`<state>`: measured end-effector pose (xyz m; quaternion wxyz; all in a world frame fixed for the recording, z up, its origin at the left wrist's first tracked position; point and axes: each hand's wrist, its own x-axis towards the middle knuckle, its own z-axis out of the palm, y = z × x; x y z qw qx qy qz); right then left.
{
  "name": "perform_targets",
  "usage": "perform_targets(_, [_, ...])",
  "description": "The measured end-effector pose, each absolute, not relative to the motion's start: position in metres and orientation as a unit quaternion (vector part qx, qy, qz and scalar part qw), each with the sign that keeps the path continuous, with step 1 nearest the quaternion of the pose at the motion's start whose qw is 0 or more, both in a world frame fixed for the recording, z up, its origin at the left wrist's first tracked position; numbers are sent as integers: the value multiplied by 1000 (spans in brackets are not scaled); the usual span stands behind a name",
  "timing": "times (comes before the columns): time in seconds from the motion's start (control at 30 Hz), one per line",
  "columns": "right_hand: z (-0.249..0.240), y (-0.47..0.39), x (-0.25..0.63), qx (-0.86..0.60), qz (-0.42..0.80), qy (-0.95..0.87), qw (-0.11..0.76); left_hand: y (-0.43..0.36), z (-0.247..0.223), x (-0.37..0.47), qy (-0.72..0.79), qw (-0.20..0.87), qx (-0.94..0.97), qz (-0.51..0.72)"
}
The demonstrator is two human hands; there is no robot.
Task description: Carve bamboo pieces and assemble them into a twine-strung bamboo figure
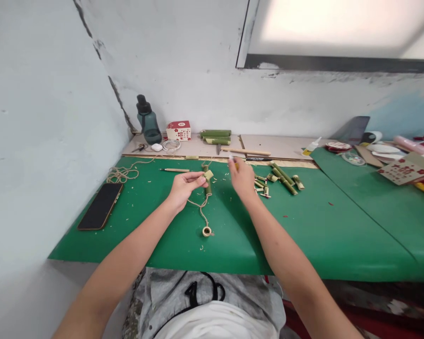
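My left hand (pixel 184 189) pinches a small pale-green bamboo piece (pixel 208 175) between thumb and fingers. Just behind that piece, a green bamboo tube (pixel 207 187) lies on the green mat (pixel 169 235). A beige cord (pixel 202 212) runs from the tube toward me to a small bamboo ring (pixel 207 231). My right hand (pixel 242 176) is raised to the right of the tube, its fingers closed round a small bottle-like thing with a whitish tip (pixel 231 159), mostly hidden by the fingers.
Cut bamboo pieces (pixel 263 183) and longer tubes (pixel 284 178) lie to the right. A phone (pixel 101 206) and loose cord (pixel 122 174) are at the left. Behind stand a water bottle (pixel 149 123), a box (pixel 179 131), a hammer (pixel 247 151) and a glue bottle (pixel 311 147).
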<state>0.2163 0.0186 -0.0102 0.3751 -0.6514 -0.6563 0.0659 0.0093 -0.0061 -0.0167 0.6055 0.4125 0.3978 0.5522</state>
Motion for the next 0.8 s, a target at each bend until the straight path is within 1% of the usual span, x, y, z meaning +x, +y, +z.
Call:
perform_targets(0.07, [-11,25,231,-657,55,-640,396,-7,-19,11,400,605,413,551])
perform_targets(0.2, [-13,18,226,-613,101,-677,395,-2,-27,10,409,605,398,554])
perform_targets(0.37, [-9,0,194,-552,164,-738,351,2,-26,4,412,577,391,587])
perform_targets(0.57, [-12,-8,185,-506,208,-777,310,1,-23,5,413,540,413,606])
perform_targets(0.7, [-12,-8,186,-506,204,-787,289,0,-22,6,416,541,414,602])
perform_targets(0.8, [-11,-7,185,-541,147,-783,267,0,-19,6,415,545,415,599])
